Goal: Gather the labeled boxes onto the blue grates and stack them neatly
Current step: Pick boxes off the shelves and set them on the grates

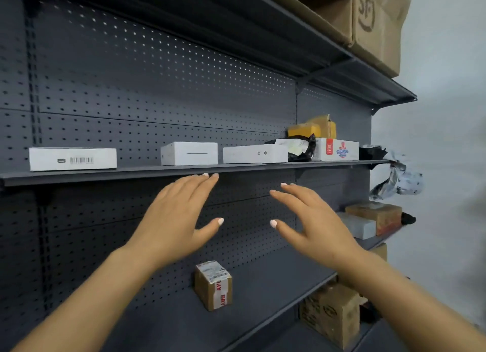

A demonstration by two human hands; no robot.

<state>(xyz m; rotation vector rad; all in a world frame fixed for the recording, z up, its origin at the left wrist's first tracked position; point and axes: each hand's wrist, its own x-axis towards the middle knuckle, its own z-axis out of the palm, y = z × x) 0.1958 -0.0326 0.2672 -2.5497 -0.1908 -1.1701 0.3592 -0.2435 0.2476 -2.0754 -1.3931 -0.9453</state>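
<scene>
Little looks done: both the left hand (173, 220) and right hand (315, 220) hover spread and empty below the shelf's front edge (131, 173), white boxes (189, 153) unmoved above, no blue grates visible.

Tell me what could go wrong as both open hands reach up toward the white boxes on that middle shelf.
1. The left hand and right hand sit between two flat white cardboard boxes; grabbing both at once may let one slip.
2. The crumpled black plastic bag lies against the right box and could get dragged off the grey metal shelf.
3. The small brown taped carton stands directly below, so a dropped box would probably hit it.
</scene>
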